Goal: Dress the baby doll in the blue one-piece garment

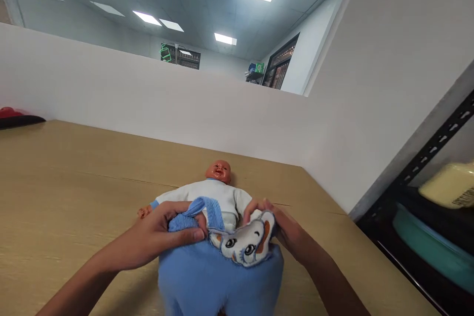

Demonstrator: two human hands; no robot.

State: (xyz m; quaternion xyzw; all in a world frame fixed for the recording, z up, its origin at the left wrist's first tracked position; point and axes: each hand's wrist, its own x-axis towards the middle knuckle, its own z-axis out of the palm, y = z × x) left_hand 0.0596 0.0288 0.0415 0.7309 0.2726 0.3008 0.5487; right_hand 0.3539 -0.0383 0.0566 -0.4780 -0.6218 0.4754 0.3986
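A baby doll [218, 172] lies on its back on the wooden table, head away from me, in a white top [213, 191] with blue cuffs. Blue overalls [218, 276] with an embroidered animal-face patch [246, 243] cover its lower body. My left hand [170, 229] pinches the overalls' upper left edge, thumb on top, beside a looped blue strap [211, 210]. At the upper right edge, my right hand [276, 222] grips the cloth by the patch; its fingertips are partly hidden behind it. One doll hand [144, 212] sticks out at the left.
The wooden table [92, 173] meets a low white partition [166, 103] at the back. On the right stands a black metal shelf [418, 163] holding a teal basin [433, 242] and a pale yellow container [448, 185]. A red and black item [18, 117] lies at the far left.
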